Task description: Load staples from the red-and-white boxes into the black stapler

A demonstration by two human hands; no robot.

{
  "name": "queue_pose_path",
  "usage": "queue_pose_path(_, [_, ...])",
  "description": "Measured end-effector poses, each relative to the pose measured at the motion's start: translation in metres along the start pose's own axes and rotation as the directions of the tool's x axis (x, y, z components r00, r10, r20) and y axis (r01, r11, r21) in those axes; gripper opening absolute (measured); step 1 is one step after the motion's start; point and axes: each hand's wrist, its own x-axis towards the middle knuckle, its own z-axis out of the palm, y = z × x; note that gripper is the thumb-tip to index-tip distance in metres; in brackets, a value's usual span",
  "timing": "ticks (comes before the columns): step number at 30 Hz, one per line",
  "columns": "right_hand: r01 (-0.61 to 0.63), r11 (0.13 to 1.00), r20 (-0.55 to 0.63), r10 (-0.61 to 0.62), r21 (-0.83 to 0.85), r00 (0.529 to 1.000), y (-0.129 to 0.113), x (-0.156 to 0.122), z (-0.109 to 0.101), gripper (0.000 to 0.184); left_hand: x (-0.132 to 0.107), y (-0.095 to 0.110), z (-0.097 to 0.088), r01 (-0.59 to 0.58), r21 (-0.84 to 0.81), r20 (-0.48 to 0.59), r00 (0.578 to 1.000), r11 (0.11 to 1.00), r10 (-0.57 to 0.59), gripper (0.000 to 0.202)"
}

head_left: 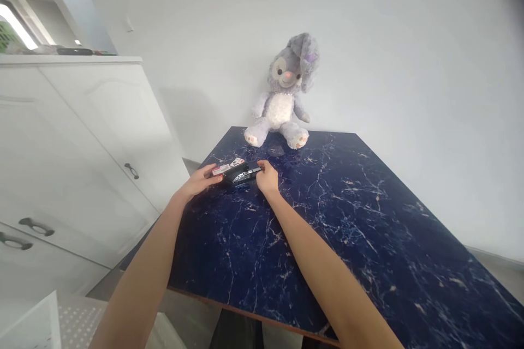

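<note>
With 12 o'clock lying straight away from the person, 2 bare hands meet over the far part of a dark blue marbled table (pixel 352 223), toward 11 o'clock from its middle. The left hand (pixel 201 180) comes in from 7 o'clock, its thumb and fingers parted just enough to take the near-left end of a red-and-white packet (pixel 221 170) between them. The right hand (pixel 267 176) reaches up from 5 o'clock, fingers curled in, thumb and forefinger pinching the 3 o'clock end of a black tool (pixel 242 175) with a shiny side, shaped rather like a stapler. The tool lies between the 2 hands, its 9 o'clock end close against the packet and near the left thumb; whether that thumb also presses on it cannot be told. A white piece with black and red print (pixel 237 162) shows at the packet's 2 o'clock side, too small to tell if it is separate.

At 1 o'clock from the tool, a lilac plush toy (pixel 280 103) sits at the table's far edge, before a pale wall (pixel 388 54), 1 long ear flopped over, both feet pointing toward the person. At 9 o'clock stands a white cabinet (pixel 82 120) with 3 dark handles (pixel 131 170) in view. Down at 7 o'clock is part of a white basket (pixel 53 316).
</note>
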Motion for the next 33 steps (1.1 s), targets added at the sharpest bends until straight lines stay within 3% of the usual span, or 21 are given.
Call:
queue_pose_path(2, [0.029, 0.999, -0.001, -0.029, -0.021, 1.0, -0.001, -0.002, -0.001, 0.051, -0.002, 0.002, 0.0, -0.008, -0.003, -0.01, 1.0, 1.0, 0.007, 0.086])
queue_pose_path(6, [0.182, 0.968, 0.028, -0.18, -0.17, 0.983, -0.001, -0.008, -0.002, 0.039, -0.007, 0.009, 0.001, 0.058, 0.088, -0.139, 0.989, 0.994, -0.045, 0.068])
queue_pose_path(9, [0.335, 0.866, 0.075, -0.331, -0.371, 0.941, -0.001, -0.013, -0.003, 0.037, -0.008, 0.011, 0.004, 0.096, 0.165, -0.151, 0.986, 0.982, -0.071, 0.06])
queue_pose_path(12, [0.393, 0.789, 0.102, -0.394, -0.473, 0.913, -0.002, -0.015, -0.008, 0.032, -0.005, 0.008, 0.006, 0.043, 0.171, -0.217, 0.976, 0.984, -0.005, 0.049])
queue_pose_path(15, [0.385, 0.793, 0.061, -0.406, -0.471, 0.912, -0.003, -0.015, -0.012, 0.028, 0.0, 0.006, 0.008, -0.053, 0.12, -0.421, 0.902, 0.991, 0.099, 0.036])
queue_pose_path(18, [0.314, 0.868, -0.027, -0.35, -0.384, 0.936, -0.002, -0.011, -0.014, 0.026, 0.002, 0.01, 0.015, -0.146, -0.094, -0.528, 0.846, 0.985, 0.075, 0.033])
queue_pose_path(22, [0.14, 0.984, -0.134, -0.155, -0.114, 0.979, 0.006, 0.0, -0.017, 0.023, -0.004, 0.028, 0.024, -0.23, -0.452, -0.442, 0.897, 0.862, 0.007, 0.028])
queue_pose_path(26, [0.005, 0.963, -0.201, 0.051, 0.268, 0.978, 0.015, 0.004, -0.021, 0.025, -0.014, 0.044, 0.027, -0.142, -0.69, -0.171, 0.985, 0.71, 0.031, 0.028])
queue_pose_path(30, [-0.051, 0.91, -0.125, 0.112, 0.411, 0.986, 0.021, -0.013, -0.029, 0.017, -0.021, 0.05, 0.031, -0.054, -0.687, -0.014, 0.998, 0.725, 0.062, 0.031])
queue_pose_path(33, [-0.081, 0.838, 0.065, 0.054, 0.54, 0.996, 0.023, -0.039, -0.04, 0.017, -0.026, 0.052, 0.038, -0.012, -0.64, 0.064, 0.996, 0.769, 0.069, 0.035])
